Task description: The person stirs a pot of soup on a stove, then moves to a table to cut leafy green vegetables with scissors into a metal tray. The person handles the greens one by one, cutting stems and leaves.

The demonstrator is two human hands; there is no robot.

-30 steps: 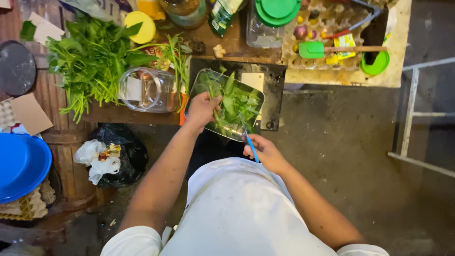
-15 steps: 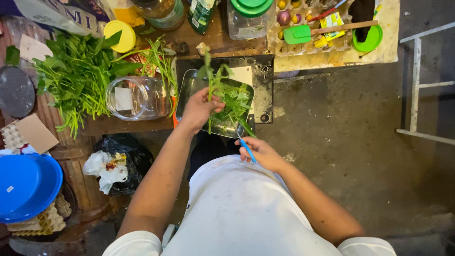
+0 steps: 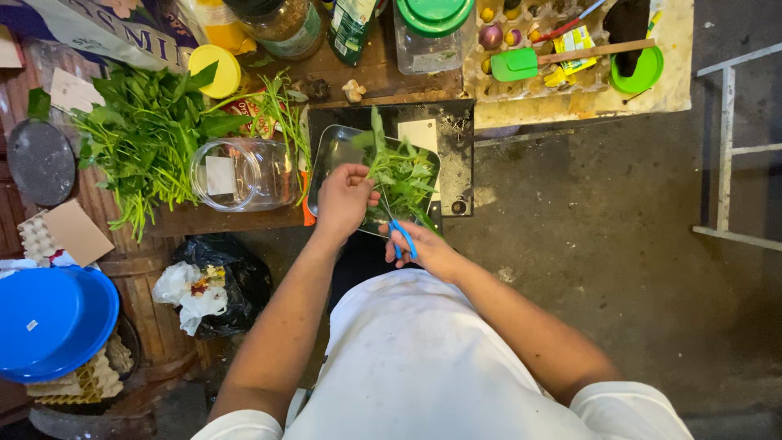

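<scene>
My left hand [image 3: 344, 198] grips a bunch of leafy green stems [image 3: 401, 171] over a shiny metal tray [image 3: 328, 152] that rests on a dark board [image 3: 456, 122] at the table edge. My right hand [image 3: 423, 247] holds blue-handled scissors [image 3: 401, 235], their blades pointing up toward the stems just below my left hand. More cut greens lie in the tray.
A big pile of leafy greens [image 3: 142, 130] lies on the table at left, beside a clear plastic jar [image 3: 240, 173] on its side. Bottles, jars, an egg carton and a green spatula [image 3: 521, 63] line the back. A black rubbish bag [image 3: 216, 281] and blue basins [image 3: 49, 318] sit below left.
My left hand lowered the raised stems back over the tray. My right hand brought the scissors up and left, close under the left hand.
</scene>
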